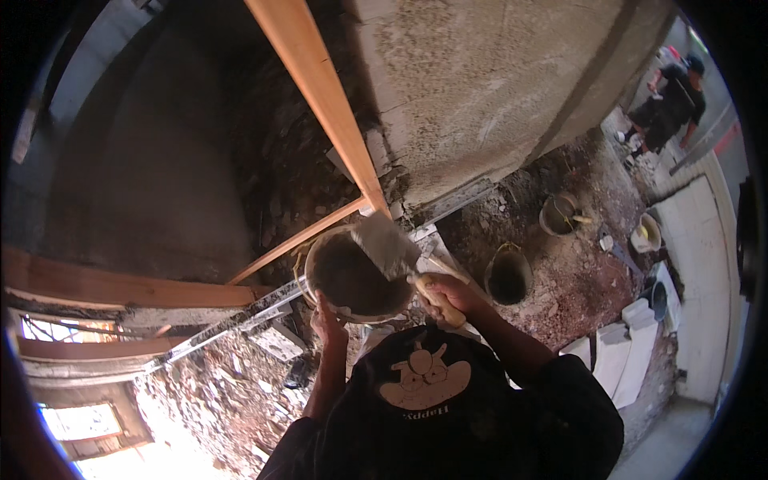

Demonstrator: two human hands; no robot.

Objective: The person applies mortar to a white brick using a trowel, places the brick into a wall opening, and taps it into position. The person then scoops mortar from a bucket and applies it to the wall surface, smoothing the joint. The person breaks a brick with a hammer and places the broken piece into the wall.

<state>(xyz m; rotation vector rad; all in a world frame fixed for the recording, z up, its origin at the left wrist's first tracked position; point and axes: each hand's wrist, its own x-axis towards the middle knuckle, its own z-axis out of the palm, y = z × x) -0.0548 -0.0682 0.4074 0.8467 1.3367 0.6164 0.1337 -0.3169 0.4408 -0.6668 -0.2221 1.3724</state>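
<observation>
In front of my chest is a round bucket (pixel 314 276) with grey, mortar-like material inside. My left hand (pixel 329 322) grips its near-left rim, with the fingers partly hidden. Wrapped round the wooden handle of a trowel, my right hand (pixel 445 298) is at the bucket's right side. The trowel's flat blade (pixel 387 244) reaches over the far right part of the rim and looks smeared with grey. From this view I cannot tell whether the blade touches the bucket.
An orange-brown wooden post (pixel 324 88) rises just beyond the bucket, beside a rough plastered wall (pixel 488 80). More buckets (pixel 509 276) stand on the rubble-strewn ground to the right. White blocks (pixel 614 352) lie at lower right. Another person (pixel 676 100) stands far right.
</observation>
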